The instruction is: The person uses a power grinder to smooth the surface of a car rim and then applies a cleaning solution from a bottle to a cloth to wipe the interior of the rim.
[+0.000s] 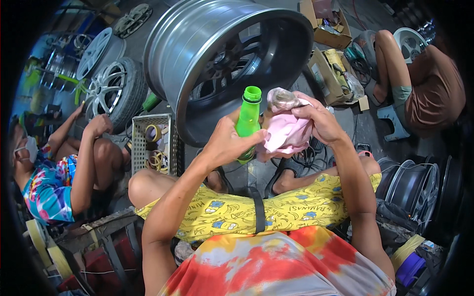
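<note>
My left hand [226, 139] is wrapped round a green plastic bottle [248, 116], its uncapped mouth pointing up. Beside it, my right hand [322, 121] grips a crumpled pink cloth [289, 129]; a greyish, dirty-looking part [282, 98] of the bundle sticks up near my right fingers. Bottle and cloth are close together in front of my knees, and the frame does not show clearly whether they touch. Just beyond both hands, a large grey metal wheel rim [185, 64] lies tilted with its open side toward me.
A plastic crate [143, 143] with tape rolls stands left of the rim. Cardboard boxes [326, 74] hold tools at the right. One person [54, 182] sits at the left near a tyre [132, 93]; another [429, 93] sits at far right by a blue stool [392, 122]. More rims [410, 185] stand right.
</note>
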A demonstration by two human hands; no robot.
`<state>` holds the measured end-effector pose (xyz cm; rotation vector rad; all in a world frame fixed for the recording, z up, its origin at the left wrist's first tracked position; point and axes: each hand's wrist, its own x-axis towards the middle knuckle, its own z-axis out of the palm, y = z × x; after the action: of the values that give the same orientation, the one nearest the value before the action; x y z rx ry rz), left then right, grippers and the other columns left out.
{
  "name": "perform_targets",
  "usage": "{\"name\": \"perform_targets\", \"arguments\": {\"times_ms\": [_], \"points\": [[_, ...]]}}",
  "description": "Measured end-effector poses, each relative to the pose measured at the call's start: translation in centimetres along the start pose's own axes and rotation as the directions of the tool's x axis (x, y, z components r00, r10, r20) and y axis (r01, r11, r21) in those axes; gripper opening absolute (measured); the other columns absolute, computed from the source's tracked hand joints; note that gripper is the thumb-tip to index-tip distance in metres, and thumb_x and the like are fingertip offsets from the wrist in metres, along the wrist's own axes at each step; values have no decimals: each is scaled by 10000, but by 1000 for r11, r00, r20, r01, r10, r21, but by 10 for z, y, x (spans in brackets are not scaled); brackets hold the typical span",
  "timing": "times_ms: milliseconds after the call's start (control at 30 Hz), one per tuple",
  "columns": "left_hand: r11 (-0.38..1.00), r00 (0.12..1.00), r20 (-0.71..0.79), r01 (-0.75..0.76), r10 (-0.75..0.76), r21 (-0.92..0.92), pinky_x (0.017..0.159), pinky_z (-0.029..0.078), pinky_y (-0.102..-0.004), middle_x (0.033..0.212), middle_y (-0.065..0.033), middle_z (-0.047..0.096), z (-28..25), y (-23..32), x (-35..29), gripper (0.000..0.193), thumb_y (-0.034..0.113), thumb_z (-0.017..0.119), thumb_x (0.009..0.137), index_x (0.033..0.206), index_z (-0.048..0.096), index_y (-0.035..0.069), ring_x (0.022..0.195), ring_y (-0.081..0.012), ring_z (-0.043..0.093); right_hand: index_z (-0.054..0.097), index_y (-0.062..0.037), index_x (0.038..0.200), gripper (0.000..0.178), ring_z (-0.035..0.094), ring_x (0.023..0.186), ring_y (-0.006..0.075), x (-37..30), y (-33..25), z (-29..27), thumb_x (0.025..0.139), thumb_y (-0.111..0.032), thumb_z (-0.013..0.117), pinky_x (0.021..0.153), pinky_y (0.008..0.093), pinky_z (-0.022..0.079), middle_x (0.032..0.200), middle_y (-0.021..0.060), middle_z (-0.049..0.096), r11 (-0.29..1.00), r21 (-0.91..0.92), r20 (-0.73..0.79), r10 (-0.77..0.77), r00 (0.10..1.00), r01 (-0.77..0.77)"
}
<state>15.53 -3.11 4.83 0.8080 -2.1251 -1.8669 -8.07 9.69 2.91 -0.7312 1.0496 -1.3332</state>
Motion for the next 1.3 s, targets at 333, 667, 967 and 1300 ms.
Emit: {"name": "perform_targets", "arguments": {"times_ms": [333, 667, 967, 1300], "points": [[996, 999, -39, -32, 29, -81, 823, 549, -310, 949, -42, 727, -2, 10, -8, 247, 201, 790, 902, 1039, 712, 12, 877, -99, 654, 491, -8, 1449, 558, 615, 1196, 123, -5, -2, 18, 920, -80, 652, 1072, 298, 458, 1321, 78, 637, 956, 272, 130, 81, 988, -114], [995, 992, -118, -47, 37, -87, 664, 508, -245, 840, 19, 659, -4, 28, -11, 150, 112, 783, 920, 975, 671, 30, 754, -58, 613, 677, -79, 1102, 202, 618, 914, 27, -1, -9, -7, 907, -126, 704, 820, 201, 476, 986, -45, 692, 986, -164, 2, -17, 1000, 17], [993, 983, -142, -122, 121, 0, 759, 535, -252, 1008, -26, 719, -7, 20, -6, 287, 92, 755, 908, 1181, 696, 28, 850, -62, 635, 628, -15, 1130, 225, 727, 659, 143, 0, -16, -2, 907, -45, 629, 622, 257, 583, 906, 38, 704, 962, -271, 64, 20, 998, -2], [951, 954, -28, -295, 298, 96, 1001, 509, -341, 1236, -79, 706, -6, 15, -8, 462, 85, 761, 868, 1317, 675, 22, 1101, -127, 639, 668, -5, 1062, 215, 611, 816, 54, 2, -26, 31, 875, -108, 644, 722, 249, 499, 823, 8, 663, 821, -571, 141, 103, 985, -4]]}}
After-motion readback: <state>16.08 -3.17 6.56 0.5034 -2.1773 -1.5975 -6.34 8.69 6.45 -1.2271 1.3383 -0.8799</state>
